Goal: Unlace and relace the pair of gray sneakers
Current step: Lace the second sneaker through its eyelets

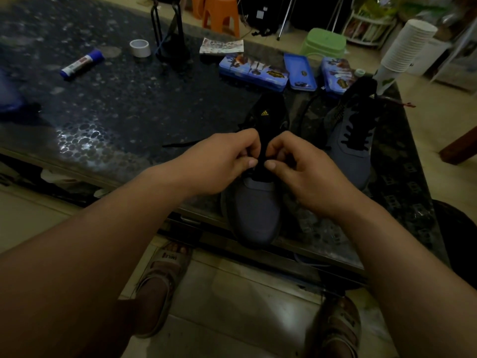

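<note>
A gray sneaker (258,208) with a black tongue and yellow logo lies at the table's near edge, toe toward me. My left hand (227,161) and my right hand (296,166) meet over its lace area, each pinching the black lace (260,161) between thumb and fingers. One loose lace end (180,144) trails left across the table. The second gray sneaker (353,148), with black laces crossed in its eyelets, lies to the right, tilted away.
The dark pebble-patterned table (116,112) carries a glue stick (82,63), a tape roll (140,47), blue tin cases (254,72), a black stand (170,40) and stacked paper cups (405,45). Orange stools (222,14) and a green stool (324,42) stand behind. My sandalled feet (165,280) are below.
</note>
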Demonstrator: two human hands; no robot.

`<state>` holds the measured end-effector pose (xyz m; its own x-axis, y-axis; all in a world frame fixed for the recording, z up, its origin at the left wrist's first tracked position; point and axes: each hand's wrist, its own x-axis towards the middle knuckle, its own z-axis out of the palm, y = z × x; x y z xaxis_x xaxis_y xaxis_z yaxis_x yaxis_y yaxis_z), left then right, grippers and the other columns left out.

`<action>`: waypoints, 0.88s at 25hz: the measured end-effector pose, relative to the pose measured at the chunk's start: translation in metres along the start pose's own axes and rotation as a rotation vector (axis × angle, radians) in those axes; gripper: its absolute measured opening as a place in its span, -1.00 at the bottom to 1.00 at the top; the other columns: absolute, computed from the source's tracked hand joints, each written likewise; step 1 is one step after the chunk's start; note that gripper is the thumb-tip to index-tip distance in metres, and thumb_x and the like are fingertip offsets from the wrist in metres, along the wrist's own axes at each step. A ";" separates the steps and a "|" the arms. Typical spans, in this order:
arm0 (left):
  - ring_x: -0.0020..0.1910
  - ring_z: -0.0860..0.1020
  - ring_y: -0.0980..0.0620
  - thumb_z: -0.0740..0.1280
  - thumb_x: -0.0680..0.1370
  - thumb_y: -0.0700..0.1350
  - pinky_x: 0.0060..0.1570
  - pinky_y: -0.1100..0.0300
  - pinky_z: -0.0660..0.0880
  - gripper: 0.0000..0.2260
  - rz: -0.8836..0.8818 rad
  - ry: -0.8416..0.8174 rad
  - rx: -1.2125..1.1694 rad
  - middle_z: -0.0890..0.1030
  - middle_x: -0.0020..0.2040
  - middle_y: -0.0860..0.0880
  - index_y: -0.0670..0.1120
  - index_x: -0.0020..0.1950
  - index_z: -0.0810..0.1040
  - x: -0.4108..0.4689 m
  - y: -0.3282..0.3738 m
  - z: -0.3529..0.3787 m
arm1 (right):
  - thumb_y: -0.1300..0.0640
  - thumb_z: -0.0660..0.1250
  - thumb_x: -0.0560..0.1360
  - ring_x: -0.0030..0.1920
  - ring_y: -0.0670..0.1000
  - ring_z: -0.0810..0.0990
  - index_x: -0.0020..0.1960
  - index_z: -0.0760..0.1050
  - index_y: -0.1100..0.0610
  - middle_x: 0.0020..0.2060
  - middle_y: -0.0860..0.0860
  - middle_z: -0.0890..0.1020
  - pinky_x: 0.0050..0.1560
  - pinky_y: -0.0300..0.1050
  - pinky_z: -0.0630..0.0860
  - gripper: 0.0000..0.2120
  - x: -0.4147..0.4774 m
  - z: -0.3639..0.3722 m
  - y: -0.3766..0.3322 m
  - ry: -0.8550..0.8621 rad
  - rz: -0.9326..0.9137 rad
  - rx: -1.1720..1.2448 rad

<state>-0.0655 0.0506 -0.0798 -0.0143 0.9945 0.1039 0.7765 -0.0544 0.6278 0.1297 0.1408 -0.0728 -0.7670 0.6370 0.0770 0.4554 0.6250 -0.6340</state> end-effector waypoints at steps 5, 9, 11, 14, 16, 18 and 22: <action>-0.19 0.45 0.16 0.33 0.64 -0.07 -0.23 0.07 0.36 -0.93 0.021 0.060 0.068 0.50 -0.17 0.07 0.04 -0.01 0.45 0.004 0.005 0.003 | 0.01 0.27 0.66 -0.06 -0.06 0.49 0.05 0.46 -0.03 -0.07 -0.12 0.50 -0.06 -0.03 0.41 -0.95 0.005 0.008 -0.004 0.070 0.031 -0.181; -0.18 0.51 0.03 0.28 0.67 -0.05 -0.21 -0.03 0.48 -0.92 -0.018 0.069 0.069 0.55 -0.16 0.02 0.06 0.00 0.40 0.001 0.003 0.001 | 0.00 0.26 0.68 -0.11 -0.08 0.51 0.01 0.47 -0.01 -0.13 -0.13 0.53 -0.12 -0.05 0.38 -0.90 0.005 0.009 -0.002 0.070 0.135 -0.066; -0.18 0.53 0.03 0.29 0.66 -0.04 -0.21 -0.03 0.50 -0.91 -0.042 0.084 0.021 0.56 -0.16 0.03 0.06 0.02 0.39 -0.001 0.003 0.001 | -0.01 0.27 0.68 -0.13 -0.12 0.52 0.02 0.47 -0.02 -0.13 -0.12 0.55 -0.15 -0.08 0.39 -0.90 0.003 0.008 -0.003 0.083 0.169 -0.009; -0.13 0.55 0.08 0.38 0.59 0.10 -0.20 0.07 0.48 -0.73 -0.229 0.124 -0.050 0.54 -0.06 0.05 0.03 0.13 0.36 0.000 0.008 0.009 | -0.11 0.37 0.60 -0.08 -0.14 0.53 0.12 0.41 0.00 -0.04 -0.11 0.55 -0.15 -0.14 0.44 -0.76 -0.001 0.009 -0.004 0.094 0.239 0.067; -0.06 0.56 0.03 0.38 0.54 0.21 -0.15 0.06 0.50 -0.58 -0.386 0.073 -0.008 0.54 0.02 0.04 0.01 0.22 0.34 0.003 0.010 0.013 | -0.16 0.43 0.52 -0.04 -0.08 0.56 0.17 0.37 0.00 0.05 -0.05 0.54 -0.09 -0.06 0.53 -0.61 0.000 0.013 -0.005 0.113 0.312 0.070; 0.00 0.57 -0.05 0.34 0.54 0.23 -0.09 0.04 0.52 -0.54 -0.442 0.032 0.090 0.56 0.08 0.00 -0.04 0.26 0.36 0.006 0.012 0.015 | -0.15 0.44 0.46 -0.05 -0.03 0.56 0.15 0.36 0.01 0.06 -0.01 0.54 -0.13 -0.02 0.53 -0.58 0.002 0.018 -0.007 0.146 0.353 0.021; -0.01 0.58 -0.14 0.32 0.55 0.17 -0.01 -0.07 0.58 -0.59 -0.420 0.058 0.112 0.60 0.08 -0.10 -0.09 0.22 0.41 0.005 0.015 0.018 | -0.09 0.46 0.45 -0.10 -0.02 0.54 0.12 0.33 0.03 0.01 0.00 0.53 -0.23 -0.09 0.43 -0.60 0.000 0.025 -0.010 0.187 0.320 0.019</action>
<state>-0.0428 0.0566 -0.0840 -0.3765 0.9213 -0.0974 0.7588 0.3670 0.5381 0.1140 0.1227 -0.0858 -0.4906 0.8713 0.0108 0.6491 0.3738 -0.6626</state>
